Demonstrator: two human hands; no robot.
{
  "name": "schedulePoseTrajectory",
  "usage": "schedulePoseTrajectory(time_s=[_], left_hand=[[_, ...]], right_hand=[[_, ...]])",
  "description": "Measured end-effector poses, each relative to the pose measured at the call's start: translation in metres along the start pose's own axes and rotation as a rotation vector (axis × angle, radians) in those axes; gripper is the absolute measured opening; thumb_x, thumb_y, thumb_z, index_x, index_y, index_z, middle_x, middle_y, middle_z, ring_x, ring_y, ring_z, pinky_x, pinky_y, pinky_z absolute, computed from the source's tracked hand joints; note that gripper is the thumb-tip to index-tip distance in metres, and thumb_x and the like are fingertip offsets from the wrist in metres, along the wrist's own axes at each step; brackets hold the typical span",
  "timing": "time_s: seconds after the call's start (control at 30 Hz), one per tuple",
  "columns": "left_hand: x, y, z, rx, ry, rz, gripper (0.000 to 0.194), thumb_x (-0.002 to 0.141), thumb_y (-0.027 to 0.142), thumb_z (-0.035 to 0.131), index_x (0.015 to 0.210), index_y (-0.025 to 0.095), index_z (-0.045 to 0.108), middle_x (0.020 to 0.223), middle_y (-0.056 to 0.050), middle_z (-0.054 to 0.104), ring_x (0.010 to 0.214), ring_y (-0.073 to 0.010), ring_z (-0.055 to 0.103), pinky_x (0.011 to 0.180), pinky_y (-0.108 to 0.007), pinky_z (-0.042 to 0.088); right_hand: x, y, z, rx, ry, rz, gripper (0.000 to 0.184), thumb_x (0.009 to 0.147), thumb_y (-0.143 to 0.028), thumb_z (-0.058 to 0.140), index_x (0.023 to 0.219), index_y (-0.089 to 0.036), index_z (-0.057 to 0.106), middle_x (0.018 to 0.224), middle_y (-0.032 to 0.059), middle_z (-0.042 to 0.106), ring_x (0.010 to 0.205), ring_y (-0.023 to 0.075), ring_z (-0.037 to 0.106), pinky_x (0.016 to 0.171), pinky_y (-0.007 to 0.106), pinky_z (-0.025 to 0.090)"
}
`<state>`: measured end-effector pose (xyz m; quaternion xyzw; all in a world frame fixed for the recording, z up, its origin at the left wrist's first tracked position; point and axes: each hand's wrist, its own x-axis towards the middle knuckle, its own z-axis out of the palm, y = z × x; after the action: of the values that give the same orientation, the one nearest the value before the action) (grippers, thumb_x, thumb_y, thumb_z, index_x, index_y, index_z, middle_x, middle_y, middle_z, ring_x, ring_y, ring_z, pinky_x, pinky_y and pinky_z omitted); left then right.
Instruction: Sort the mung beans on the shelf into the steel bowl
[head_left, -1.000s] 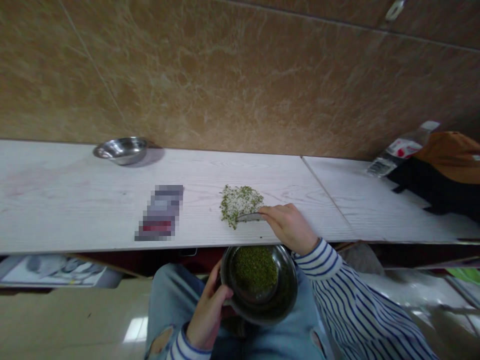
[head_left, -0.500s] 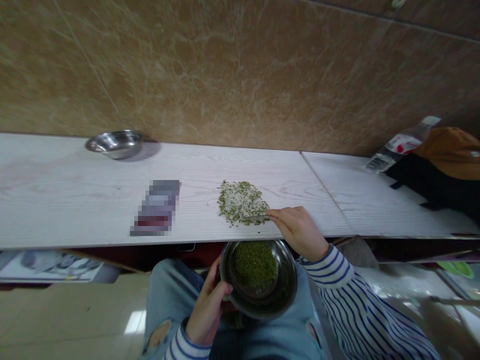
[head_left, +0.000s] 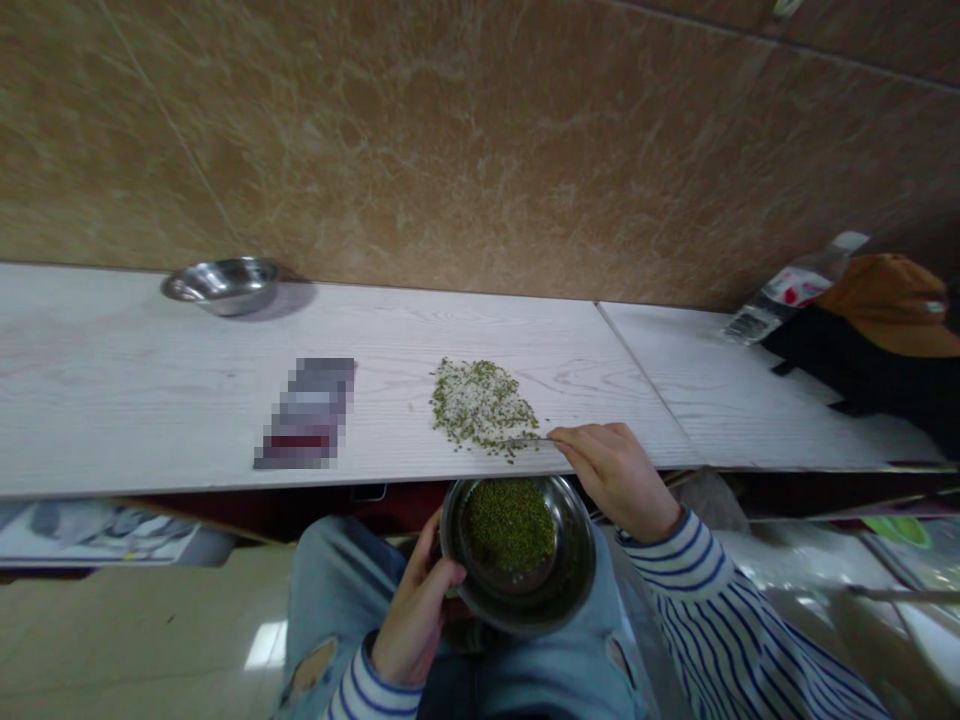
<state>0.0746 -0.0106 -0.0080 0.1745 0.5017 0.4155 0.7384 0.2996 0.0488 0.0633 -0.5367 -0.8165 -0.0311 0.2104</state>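
Observation:
My left hand [head_left: 424, 605] grips the rim of a steel bowl [head_left: 577, 570], tilted above my lap below the table edge. Small green beans [head_left: 510, 525], which look like mung beans, lie inside it. In the fingers of my right hand [head_left: 619, 470] is a slim metal spoon [head_left: 531, 441], seen nearly edge-on. Its tip rests at the near right edge of a flat pile of white grains and green beans [head_left: 480, 400] on the table, the grains looking like rice. A few beans lie loose around the pile.
Another steel bowl [head_left: 223, 285] stands by the wall at the back left. A blurred-out flat object [head_left: 307, 412] lies left of the pile. On the right are a plastic bottle [head_left: 791, 290] and a brown and black cap-like item [head_left: 885, 300]. An open drawer [head_left: 112, 535] juts out below left.
My right hand has drawn the spoon slightly right and toward me, to the pile's near edge. Some beans there have shifted. My left hand keeps the bowl in about the same place.

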Motion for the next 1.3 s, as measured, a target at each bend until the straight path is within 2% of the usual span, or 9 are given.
schedulePoseTrajectory(time_s=[0.37, 0.63, 0.83, 0.97, 1.3], left_hand=[[-0.002, 0.002, 0.003, 0.026, 0.02, -0.008, 0.072, 0.063, 0.015, 0.053, 0.132, 0.028, 0.038, 0.104, -0.004, 0.062, 0.062, -0.0139, 0.054, 0.052, -0.027, 0.044], [-0.002, 0.002, 0.005, 0.006, 0.027, 0.003, 0.072, 0.062, 0.014, 0.054, 0.132, 0.025, 0.04, 0.101, -0.005, 0.064, 0.065, -0.0158, 0.057, 0.054, -0.028, 0.046], [-0.003, 0.003, 0.004, 0.007, 0.038, -0.01, 0.073, 0.062, 0.015, 0.055, 0.132, 0.027, 0.04, 0.103, -0.006, 0.064, 0.071, -0.0185, 0.059, 0.056, -0.028, 0.046], [-0.003, 0.004, 0.005, -0.013, 0.039, -0.001, 0.075, 0.061, 0.015, 0.056, 0.133, 0.026, 0.04, 0.106, -0.007, 0.063, 0.077, -0.0203, 0.06, 0.058, -0.028, 0.047], [-0.002, 0.006, 0.006, 0.015, 0.026, -0.018, 0.075, 0.062, 0.015, 0.054, 0.134, 0.028, 0.038, 0.103, -0.004, 0.063, 0.066, -0.0155, 0.056, 0.057, -0.028, 0.045]], right_hand=[[-0.023, 0.03, -0.007, -0.124, 0.067, 0.073, 0.021, 0.09, -0.025, 0.044, 0.104, -0.019, 0.059, 0.095, 0.0043, 0.068, 0.086, 0.0157, 0.062, 0.078, 0.03, 0.039], [-0.026, 0.021, -0.009, -0.154, 0.02, 0.065, 0.021, 0.091, -0.026, 0.043, 0.104, -0.02, 0.058, 0.093, 0.0039, 0.068, 0.082, 0.0156, 0.062, 0.076, 0.031, 0.039], [-0.025, 0.024, -0.007, -0.167, 0.07, 0.092, 0.021, 0.09, -0.025, 0.044, 0.105, -0.019, 0.058, 0.094, 0.0042, 0.068, 0.084, 0.0155, 0.062, 0.077, 0.03, 0.04], [-0.025, 0.024, -0.005, -0.17, 0.04, 0.112, 0.022, 0.09, -0.025, 0.044, 0.105, -0.019, 0.058, 0.093, 0.0042, 0.068, 0.084, 0.0158, 0.062, 0.077, 0.03, 0.04], [-0.022, 0.022, -0.005, -0.143, 0.043, 0.107, 0.023, 0.091, -0.026, 0.041, 0.106, -0.018, 0.058, 0.096, 0.0053, 0.068, 0.084, 0.016, 0.062, 0.077, 0.031, 0.04]])
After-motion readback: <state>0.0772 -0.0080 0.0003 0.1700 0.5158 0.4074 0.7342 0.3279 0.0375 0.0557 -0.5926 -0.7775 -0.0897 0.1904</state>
